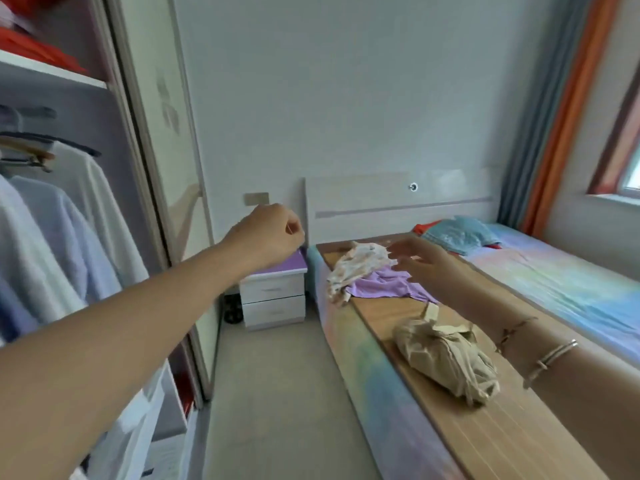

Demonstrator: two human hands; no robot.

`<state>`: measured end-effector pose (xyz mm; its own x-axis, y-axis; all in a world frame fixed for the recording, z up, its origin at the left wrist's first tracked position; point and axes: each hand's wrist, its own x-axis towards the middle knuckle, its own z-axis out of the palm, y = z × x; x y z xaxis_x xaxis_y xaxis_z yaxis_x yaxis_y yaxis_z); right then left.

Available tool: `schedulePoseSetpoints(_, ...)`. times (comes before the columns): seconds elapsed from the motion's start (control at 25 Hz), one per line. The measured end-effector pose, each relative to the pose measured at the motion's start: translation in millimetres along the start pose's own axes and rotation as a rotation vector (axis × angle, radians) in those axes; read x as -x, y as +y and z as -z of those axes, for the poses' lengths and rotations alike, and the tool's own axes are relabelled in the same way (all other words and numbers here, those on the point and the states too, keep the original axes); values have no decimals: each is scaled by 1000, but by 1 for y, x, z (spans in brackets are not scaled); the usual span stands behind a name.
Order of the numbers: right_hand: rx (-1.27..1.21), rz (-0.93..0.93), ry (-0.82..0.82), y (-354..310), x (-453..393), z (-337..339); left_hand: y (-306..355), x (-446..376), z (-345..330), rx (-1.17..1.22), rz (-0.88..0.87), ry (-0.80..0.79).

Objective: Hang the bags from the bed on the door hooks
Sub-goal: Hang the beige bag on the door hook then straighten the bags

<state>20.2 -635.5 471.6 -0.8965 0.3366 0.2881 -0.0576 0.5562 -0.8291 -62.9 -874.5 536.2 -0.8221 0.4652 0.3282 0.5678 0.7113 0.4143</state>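
No bag had reached a hook at this moment, as far as the view showed. Three soft items lay on the wooden board along the near edge of the bed [571, 282]: a beige bag [446, 355] nearest the camera, crumpled, with its straps loose on top; a purple bag [384, 287] further up; and a patterned bag [356, 266] lying partly over the purple one. A blue cloth [457, 233] and something red rested near the headboard; whether these were bags could not be told.

The right hand [426, 261] was extended over the purple and patterned bags, fingers spread apart and holding nothing. Contact with the fabric could not be confirmed. The left hand [273, 233] was raised near the wardrobe [162, 133], fingers curled together, with nothing visible in it.

No door or hooks appeared in view. Judged from this layout, the task was at its start: every bag remained to be lifted, carried and hung.
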Motion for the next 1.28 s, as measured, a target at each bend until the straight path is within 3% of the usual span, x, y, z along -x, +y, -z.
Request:
schedulePoseSetpoints(0.32,110,-420,217,213,-104,102,63,-227,-246,47,-220,-349)
schedulePoseSetpoints(0.6,122,-670,197,360,-169,124,77,-327,-410,123,-196,-605)
schedulePoseSetpoints(0.96,151,-796,-63,563,-297,89,47,-439,-590,78,-20,-852)
schedulePoseSetpoints(1.28,465,-669,-488,669,-353,47,15,-467,-676,114,156,-926)
